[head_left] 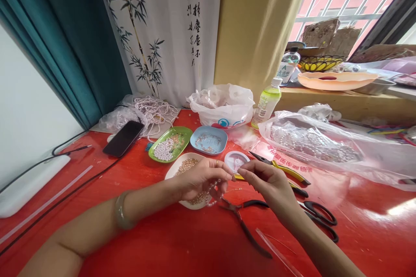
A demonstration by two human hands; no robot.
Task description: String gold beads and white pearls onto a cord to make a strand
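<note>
My left hand (202, 178) hovers over a white dish of small gold beads (182, 167), its fingers pinched on a short strand of pearl beads (214, 194) that hangs below it. My right hand (264, 180) meets it fingertip to fingertip, pinched on something too thin to make out. A small spool of clear thread (236, 160) sits just behind both hands. A green dish of white pearls (170, 143) and a blue dish of small metal parts (208, 139) stand farther back.
Yellow-handled pliers (282, 169), black-handled pliers (244, 220) and black scissors (320, 216) lie on the red table (182, 242) near my right hand. A phone (123, 138), plastic bags of pearl strands (312, 145), a white bag (224, 106) and a bottle (266, 101) stand behind.
</note>
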